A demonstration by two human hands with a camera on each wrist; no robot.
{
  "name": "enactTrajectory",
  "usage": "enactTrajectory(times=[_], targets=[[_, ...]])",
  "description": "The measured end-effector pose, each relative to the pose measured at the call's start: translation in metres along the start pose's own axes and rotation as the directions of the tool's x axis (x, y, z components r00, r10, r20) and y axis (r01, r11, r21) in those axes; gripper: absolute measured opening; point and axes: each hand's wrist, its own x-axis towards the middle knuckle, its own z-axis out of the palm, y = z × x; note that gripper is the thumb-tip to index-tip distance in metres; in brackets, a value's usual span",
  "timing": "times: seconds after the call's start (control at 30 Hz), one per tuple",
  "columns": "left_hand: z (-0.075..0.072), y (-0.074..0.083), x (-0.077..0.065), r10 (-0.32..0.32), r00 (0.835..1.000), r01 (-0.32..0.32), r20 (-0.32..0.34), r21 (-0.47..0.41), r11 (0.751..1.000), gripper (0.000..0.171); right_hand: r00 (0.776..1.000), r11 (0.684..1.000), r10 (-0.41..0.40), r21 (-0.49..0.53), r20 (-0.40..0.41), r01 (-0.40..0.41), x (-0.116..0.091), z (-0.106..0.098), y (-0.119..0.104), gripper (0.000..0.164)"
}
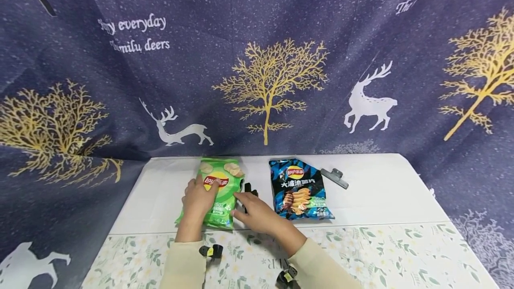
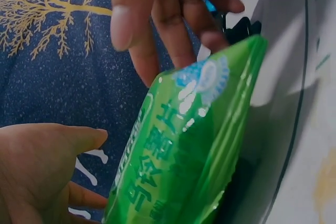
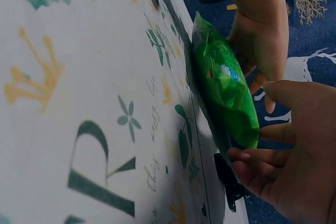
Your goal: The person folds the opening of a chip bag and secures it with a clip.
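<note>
The green chip bag (image 1: pixel 225 197) lies face up on the bench (image 1: pixel 385 200), left of centre, between the two hands. As a judgement, its handling is under way rather than finished: both hands are at it, while no clip is seen fastened to it. How much is left cannot be read from this moment.

The bag looks plump and glossy, its top end toward the far side. A red-and-yellow logo and pictured chips mark its front; the left wrist view shows dark lettering and a blue-and-white print on its creased side.

The left hand (image 1: pixel 198 200) is at the bag's left side, its fingers relaxed and its thumb held just off the surface; no firm grasp shows. The right hand (image 1: pixel 259 217) is at the right edge, its fingers loosely spread, one seeming to touch the bag without gripping it.

Just right of the bag lies a black object (image 1: pixel 249 187), probably a clip, partly hidden by the right hand. Farther right lies a blue-and-black chip bag (image 1: pixel 299 197), face up, with a grey clip (image 1: pixel 335 177) loose beside its far right corner. A flowered cover (image 1: pixel 361 253) lies across the near side.
</note>
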Motion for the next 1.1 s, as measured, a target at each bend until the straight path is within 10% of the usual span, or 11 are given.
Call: enactTrajectory(times=[0.47,1.1], targets=[[0.002,0.012,-0.004,0.024,0.999,-0.028,-0.048,-0.079,0.997,0.086,0.993,0.981,0.045,0.192,-0.106,-0.024,0.002,-0.004,-0.001,0.072],[-0.021,0.027,-0.021,0.037,0.995,-0.066,-0.091,-0.332,0.941,0.089,0.949,0.855,0.190,0.518,-0.251,-0.034,0.005,-0.011,-0.001,0.069]])
